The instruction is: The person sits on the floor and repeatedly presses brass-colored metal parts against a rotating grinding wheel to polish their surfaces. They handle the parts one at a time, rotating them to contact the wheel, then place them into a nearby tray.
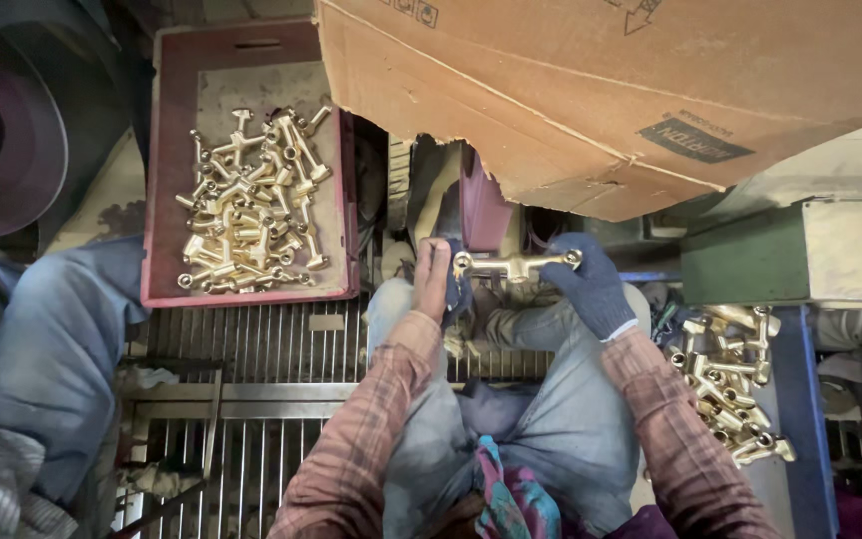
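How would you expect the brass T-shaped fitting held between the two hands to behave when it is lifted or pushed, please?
The brass fitting looks like solid metal, so it is probably stiff and heavy for its size. Its shiny surface may be slippery, though the right hand wears a knit glove. The left hand holds the other end. Its side stub should stop it rolling.

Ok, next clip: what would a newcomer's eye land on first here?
Probably the shiny brass tap fitting at centre, held level between the left hand and the right hand, which wears a dark blue glove. Next, the red crate at upper left with a heap of brass fittings, and a second pile of brass parts at the right. A big cardboard box overhangs the top.
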